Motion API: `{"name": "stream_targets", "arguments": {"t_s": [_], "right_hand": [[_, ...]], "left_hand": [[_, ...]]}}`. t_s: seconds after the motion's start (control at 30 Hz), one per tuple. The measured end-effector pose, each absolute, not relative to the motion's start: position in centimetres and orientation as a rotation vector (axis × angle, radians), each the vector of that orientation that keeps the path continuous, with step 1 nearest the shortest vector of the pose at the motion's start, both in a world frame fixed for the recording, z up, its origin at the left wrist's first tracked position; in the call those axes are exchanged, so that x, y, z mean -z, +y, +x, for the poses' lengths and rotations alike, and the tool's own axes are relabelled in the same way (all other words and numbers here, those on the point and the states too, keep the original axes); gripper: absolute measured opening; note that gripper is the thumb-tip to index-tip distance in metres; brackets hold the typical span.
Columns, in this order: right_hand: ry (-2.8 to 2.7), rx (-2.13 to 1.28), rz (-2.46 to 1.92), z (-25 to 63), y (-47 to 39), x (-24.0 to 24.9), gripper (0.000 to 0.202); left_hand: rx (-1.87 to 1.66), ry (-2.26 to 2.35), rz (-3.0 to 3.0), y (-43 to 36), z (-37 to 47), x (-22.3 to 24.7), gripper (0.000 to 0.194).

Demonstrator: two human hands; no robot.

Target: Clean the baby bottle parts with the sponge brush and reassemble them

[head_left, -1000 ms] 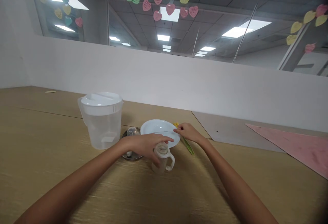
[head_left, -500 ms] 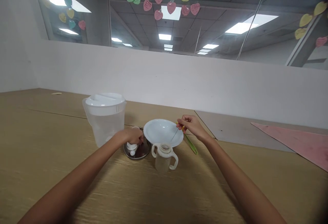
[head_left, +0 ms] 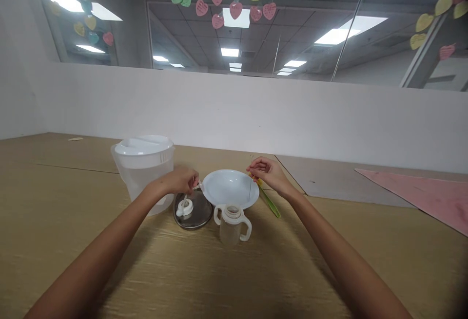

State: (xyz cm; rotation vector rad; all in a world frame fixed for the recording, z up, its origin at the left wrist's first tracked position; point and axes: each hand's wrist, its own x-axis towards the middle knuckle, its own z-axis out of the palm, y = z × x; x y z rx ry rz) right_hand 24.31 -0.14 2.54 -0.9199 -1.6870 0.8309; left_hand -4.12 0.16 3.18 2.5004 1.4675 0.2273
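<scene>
My left hand [head_left: 183,180] is closed in a pinch over the metal tray [head_left: 201,214]. A small whitish tube-like piece [head_left: 199,185] shows at its fingertips. Below it, a white cup lid [head_left: 185,207] lies on the tray. My right hand [head_left: 266,170] pinches a thin wire rod [head_left: 250,190], which points down over the right side of the white bowl [head_left: 219,187]. In front of the bowl stands a clear cup [head_left: 229,231] with two white handles, its top uncovered. Under my right hand lies a green-handled brush [head_left: 271,206], its head partly hidden.
A clear lidded pitcher [head_left: 144,163] holding liquid stands left of the tray. A pink cloth or sheet [head_left: 420,197] lies at the far right of the table [head_left: 219,280]. Behind rises a white wall [head_left: 219,109] with glass above it.
My left hand has lifted off the tray with the whitish piece, uncovering the lid. My right hand has risen slightly, and its rod has turned from slanted to nearly upright.
</scene>
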Motion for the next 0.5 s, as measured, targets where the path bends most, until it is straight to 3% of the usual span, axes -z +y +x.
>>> {"name": "stream_targets", "arguments": {"t_s": [0.2, 0.5], "right_hand": [[-1.628, -0.68, -0.811, 23.8, -1.3, -4.0, 0.025], [-1.572, -0.356, -0.561, 21.9, -7.9, -7.4, 0.004]], "left_hand": [[-0.622, 1.328, 2.496, -0.9, -3.8, -4.9, 0.012], [-0.982, 0.982, 2.165, -1.1, -0.3, -3.4, 0.021]]}}
